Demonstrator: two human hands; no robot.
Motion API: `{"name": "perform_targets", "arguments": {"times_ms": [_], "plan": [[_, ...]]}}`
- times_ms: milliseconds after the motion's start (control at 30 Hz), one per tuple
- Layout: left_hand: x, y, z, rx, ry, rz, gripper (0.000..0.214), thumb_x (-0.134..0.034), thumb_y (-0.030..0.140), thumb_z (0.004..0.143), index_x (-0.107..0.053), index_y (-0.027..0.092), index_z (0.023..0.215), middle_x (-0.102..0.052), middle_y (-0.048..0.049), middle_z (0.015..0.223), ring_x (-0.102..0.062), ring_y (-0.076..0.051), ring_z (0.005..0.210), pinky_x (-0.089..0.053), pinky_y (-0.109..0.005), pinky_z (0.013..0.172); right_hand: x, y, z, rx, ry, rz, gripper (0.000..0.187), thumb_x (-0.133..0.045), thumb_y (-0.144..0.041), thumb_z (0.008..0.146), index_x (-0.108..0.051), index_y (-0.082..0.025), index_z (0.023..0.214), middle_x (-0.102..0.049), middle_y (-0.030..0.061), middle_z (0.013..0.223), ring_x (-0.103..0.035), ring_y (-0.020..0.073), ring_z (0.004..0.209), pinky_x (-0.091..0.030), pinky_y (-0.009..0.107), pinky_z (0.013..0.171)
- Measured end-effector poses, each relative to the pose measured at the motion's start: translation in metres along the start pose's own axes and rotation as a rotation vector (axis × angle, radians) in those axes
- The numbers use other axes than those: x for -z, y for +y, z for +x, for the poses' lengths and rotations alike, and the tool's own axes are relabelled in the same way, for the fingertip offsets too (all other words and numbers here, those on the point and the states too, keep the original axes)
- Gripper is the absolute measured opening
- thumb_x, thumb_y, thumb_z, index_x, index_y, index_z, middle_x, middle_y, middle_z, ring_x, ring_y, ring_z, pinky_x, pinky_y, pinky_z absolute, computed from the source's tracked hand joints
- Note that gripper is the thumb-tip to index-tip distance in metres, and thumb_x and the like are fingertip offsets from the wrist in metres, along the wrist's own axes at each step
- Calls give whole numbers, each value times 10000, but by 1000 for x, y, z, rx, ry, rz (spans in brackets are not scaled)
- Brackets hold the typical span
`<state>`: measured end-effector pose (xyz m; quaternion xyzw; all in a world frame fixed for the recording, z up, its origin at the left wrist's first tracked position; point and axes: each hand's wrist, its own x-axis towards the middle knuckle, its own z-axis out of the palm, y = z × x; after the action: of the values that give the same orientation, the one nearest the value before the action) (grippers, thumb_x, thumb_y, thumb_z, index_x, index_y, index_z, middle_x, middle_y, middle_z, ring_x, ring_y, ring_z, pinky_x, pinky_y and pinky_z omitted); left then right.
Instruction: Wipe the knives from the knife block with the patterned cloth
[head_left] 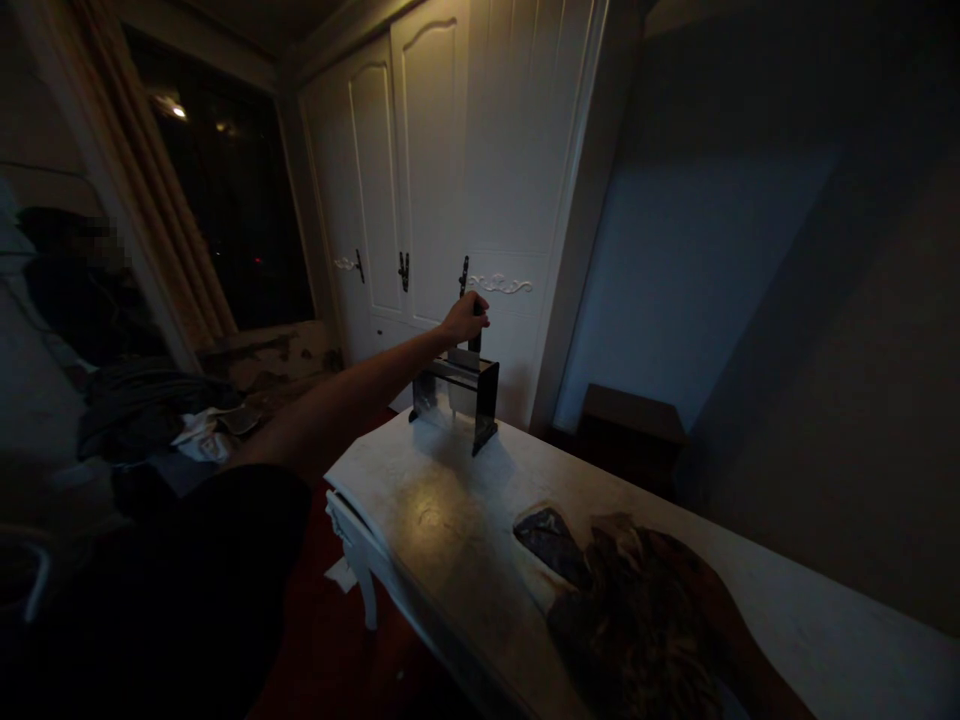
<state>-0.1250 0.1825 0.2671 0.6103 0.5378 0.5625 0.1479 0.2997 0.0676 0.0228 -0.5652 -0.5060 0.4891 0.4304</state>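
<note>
My left hand reaches far forward, its fingers closed around the upright dark handle of a knife. Below the handle, part of a pale blade shows at the top of a knife holder with black sides and a see-through front. The holder stands on the white table. At the lower right, my right hand lies against a dark, crumpled, patterned bundle. Its fingers are lost in the dimness. A pale-edged packet with a dark face touches the bundle.
A white wardrobe stands behind the table. A low brown cabinet sits by the wall at the right. Another person is at the far left, near a curtain and piled clothes. The room is dim.
</note>
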Motion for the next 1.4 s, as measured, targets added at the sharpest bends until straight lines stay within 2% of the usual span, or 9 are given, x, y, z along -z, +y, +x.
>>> {"name": "perform_targets", "arguments": {"times_ms": [267,433,633,833,1000,1133,1400], "plan": [[-4,-22,-5,4,29,86,277,-642,3,657,-505,176,824,-533,37,746,-532,-126,736,-469,-289,751,3,9,7,5,-2,-41,610,-746,-671,533,-763,-178,893,-753,122,1012,-671,352,1055,-510,433,973],[-5,-26,-9,24,11,105,276,-656,24,661,-517,175,846,-541,35,759,-519,-124,735,-455,-276,731,2,5,4,6,32,-30,590,-758,-660,494,-760,-190,850,-754,126,1005,-660,371,1068,-486,467,1001],[-8,-29,-14,54,4,94,270,-625,-1,685,-516,166,866,-541,25,779,-547,-126,751,-458,-275,731,0,-5,-2,4,-18,-16,626,-755,-675,501,-761,-186,890,-750,116,1031,-647,362,1096,-442,469,1052],[-6,-35,-15,43,-14,129,234,-606,49,732,-536,161,926,-567,0,838,-584,-149,814,-485,-318,794,-2,-8,-7,4,-48,21,631,-741,-678,536,-761,-175,916,-749,120,1036,-662,358,1063,-472,459,1013],[-5,-36,-13,43,-8,176,280,-647,73,690,-555,162,939,-602,-19,884,-586,-162,849,-477,-328,833,-2,-15,-10,3,-9,-27,617,-755,-675,485,-760,-186,860,-755,120,1004,-657,368,1077,-475,458,1011],[-4,-34,-14,80,-21,184,326,-666,65,670,-559,162,962,-623,-27,889,-586,-168,862,-465,-315,833,-2,-14,-10,-1,-17,-47,628,-739,-681,520,-756,-181,899,-748,121,1039,-646,364,1105,-452,458,1036],[4,-25,-18,160,-63,218,391,-719,153,717,-522,157,1054,-635,-44,939,-580,-153,799,-467,-282,741,0,-4,-3,14,-27,-38,643,-730,-696,535,-757,-179,915,-748,119,1043,-651,355,1096,-450,456,1044]]}}
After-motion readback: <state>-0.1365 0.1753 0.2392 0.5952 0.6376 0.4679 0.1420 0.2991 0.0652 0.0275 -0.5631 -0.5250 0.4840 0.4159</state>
